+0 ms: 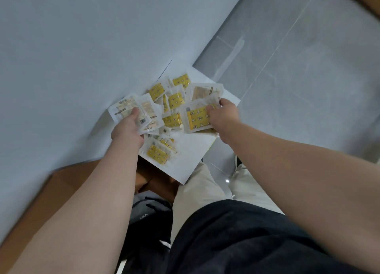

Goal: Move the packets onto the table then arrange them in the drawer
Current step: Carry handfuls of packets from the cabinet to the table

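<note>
Reaching forward, both arms are held over the counter's packet pile. Clamped in the left hand are white packets at the pile's left; in the right hand, a yellow packet at its right.

Packets heaped on table, floor to the right

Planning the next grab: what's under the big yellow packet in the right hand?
A second packet peeks out beneath the big yellow packet, over the white table. Anything further under it is covered.
</note>
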Available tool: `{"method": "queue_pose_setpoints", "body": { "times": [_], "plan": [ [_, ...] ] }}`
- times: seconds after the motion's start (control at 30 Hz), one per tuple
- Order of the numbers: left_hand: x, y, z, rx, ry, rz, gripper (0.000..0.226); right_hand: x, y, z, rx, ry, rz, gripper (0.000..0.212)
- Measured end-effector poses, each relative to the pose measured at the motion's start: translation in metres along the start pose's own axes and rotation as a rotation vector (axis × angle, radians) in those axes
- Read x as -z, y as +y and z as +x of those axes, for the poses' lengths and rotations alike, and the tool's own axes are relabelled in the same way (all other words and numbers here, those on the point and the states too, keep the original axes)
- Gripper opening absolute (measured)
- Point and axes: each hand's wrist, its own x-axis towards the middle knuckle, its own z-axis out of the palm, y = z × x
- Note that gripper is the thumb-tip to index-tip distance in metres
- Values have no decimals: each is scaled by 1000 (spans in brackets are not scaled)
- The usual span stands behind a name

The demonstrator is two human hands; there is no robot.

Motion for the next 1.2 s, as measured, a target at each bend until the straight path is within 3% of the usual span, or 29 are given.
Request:
{"method": "queue_pose_setpoints", "body": {
  "times": [0.3,0.43,0.6,0.9,1.03,1.2],
  "plan": [
    [-45,3,-108,7,-207,165,32,89,-18,-44,-49,13,311,10],
    [-106,-11,-166,-15,-359,328,19,159,-7,-57,-87,96,559,10],
    [-199,-55,-247,-127,-515,519,34,269,40,-73,-94,247,822,16],
    [-327,-246,-413,-225,-743,862,15,469,185,-97,-119,474,1154,16],
    [-361,-348,-478,-232,-801,968,15,552,256,-116,-153,605,1278,17],
    [-400,-452,-541,-255,-888,1123,34,630,324,-131,-226,757,1448,15]
  ]
}}
